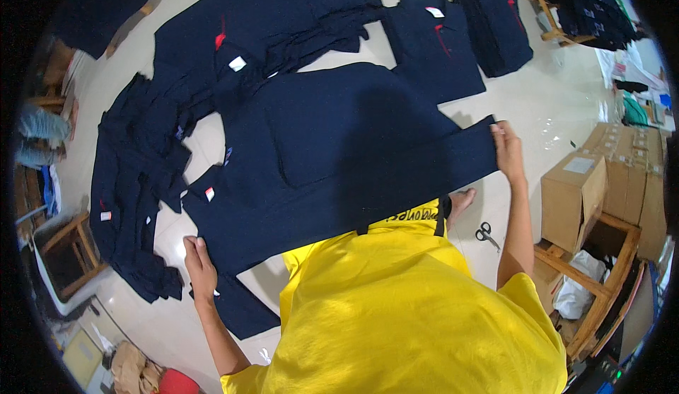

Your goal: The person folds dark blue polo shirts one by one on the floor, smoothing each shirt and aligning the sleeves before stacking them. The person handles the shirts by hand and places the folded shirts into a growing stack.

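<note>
A navy shirt [318,197] stretches across the front of my body, its near edge folded into a long band. At its left end, my left hand [201,272] grips the edge below the collar with a red-and-white label. The other end is pinched at the corner by my right hand [509,152]. Part of another dark garment [241,309] lies on the floor under my left hand. Directly beyond the held shirt, a large pile of navy shirts [260,12] spreads over the tiles, and more dark shirts [127,192] are heaped to the left.
A folded polo shirt [429,49] and a neat stack of folded shirts [493,28] lie at the far right. Black-handled scissors [485,233] rest on the floor near my foot [460,205]. Cardboard boxes [570,197] and a wooden frame [610,288] stand right; a lined crate [71,261] stands left.
</note>
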Tool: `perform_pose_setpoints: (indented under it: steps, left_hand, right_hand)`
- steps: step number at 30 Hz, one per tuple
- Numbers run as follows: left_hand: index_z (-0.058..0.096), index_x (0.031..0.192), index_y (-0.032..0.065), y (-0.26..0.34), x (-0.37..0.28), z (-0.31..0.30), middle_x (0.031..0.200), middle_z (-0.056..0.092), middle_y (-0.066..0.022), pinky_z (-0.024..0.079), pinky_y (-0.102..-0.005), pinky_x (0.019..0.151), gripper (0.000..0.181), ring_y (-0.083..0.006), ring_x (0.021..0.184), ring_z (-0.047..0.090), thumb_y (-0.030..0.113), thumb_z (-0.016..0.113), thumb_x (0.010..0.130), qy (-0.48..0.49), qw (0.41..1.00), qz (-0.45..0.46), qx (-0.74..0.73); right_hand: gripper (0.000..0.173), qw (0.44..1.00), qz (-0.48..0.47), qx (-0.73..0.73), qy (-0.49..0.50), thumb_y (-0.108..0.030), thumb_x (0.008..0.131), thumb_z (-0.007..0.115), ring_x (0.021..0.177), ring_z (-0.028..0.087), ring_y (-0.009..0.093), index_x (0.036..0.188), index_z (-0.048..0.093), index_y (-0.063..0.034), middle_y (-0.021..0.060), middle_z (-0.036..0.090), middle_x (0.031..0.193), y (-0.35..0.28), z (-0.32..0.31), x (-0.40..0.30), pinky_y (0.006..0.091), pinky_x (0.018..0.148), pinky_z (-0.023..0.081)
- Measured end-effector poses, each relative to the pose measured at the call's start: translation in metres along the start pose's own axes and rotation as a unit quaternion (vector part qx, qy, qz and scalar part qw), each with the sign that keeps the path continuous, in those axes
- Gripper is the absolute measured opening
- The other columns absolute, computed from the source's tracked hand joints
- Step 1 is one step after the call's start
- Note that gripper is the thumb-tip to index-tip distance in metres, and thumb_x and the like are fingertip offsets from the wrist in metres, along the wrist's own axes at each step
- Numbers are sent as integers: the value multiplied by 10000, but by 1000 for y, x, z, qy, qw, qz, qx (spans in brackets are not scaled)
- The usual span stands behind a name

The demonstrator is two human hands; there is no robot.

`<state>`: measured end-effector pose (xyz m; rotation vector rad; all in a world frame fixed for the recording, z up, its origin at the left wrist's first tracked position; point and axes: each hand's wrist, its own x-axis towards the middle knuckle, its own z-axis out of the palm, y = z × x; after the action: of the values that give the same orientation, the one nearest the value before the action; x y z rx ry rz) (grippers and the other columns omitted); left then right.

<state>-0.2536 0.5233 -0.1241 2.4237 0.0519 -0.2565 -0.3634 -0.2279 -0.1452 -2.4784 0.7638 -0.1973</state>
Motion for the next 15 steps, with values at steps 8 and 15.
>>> perform_pose_setpoints:
  steps: [8,15]
  left_hand:
    - [493,1204,-35,-35,-7,35,1027,557,-153,489,-358,878,213,-225,925,539,161,537,1135,-59,998,-2,3]
    - [570,1363,-50,107,10,101,1368,598,-206,461,-420,1026,315,-344,1254,574,95,552,1083,2,981,191,-24]
  right_hand:
    - [297,998,54,-3,-41,-341,1125,548,730,670,484,1174,615,-56,287,669,811,15,31,-33,538,689,519]
    - [321,998,38,-27,-37,-399,1130,506,824,676,530,1183,569,-88,290,675,801,7,50,-20,614,735,513]
